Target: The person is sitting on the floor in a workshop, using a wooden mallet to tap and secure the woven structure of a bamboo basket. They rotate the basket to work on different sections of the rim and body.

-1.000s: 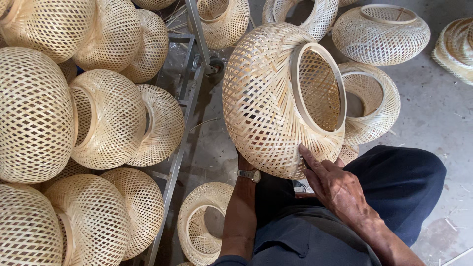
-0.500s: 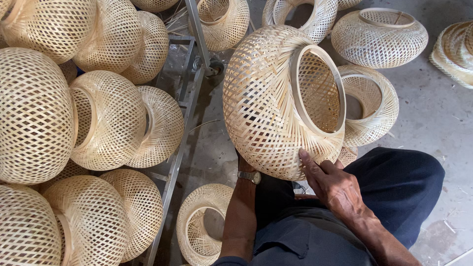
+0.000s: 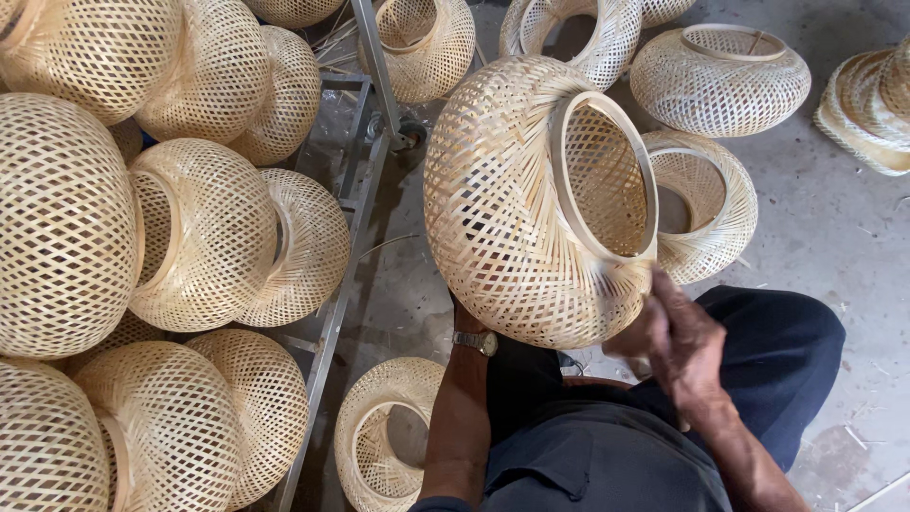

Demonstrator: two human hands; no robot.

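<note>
Holding woven shade above my lap | left hand mostly hidden beneath, grip unclear | right hand curled at rim, fingering strands | weave looks complete, edge unfinished.

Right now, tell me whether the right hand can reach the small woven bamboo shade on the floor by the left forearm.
Probably not directly: the right hand is across the lap, and the left forearm lies between it and the small woven bamboo shade.

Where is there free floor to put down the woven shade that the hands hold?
Bare grey floor lies at the right, between the knee, the domed shade and the flat stack. A narrow strip runs beside the metal frame. The left is crowded with stacked shades.
</note>
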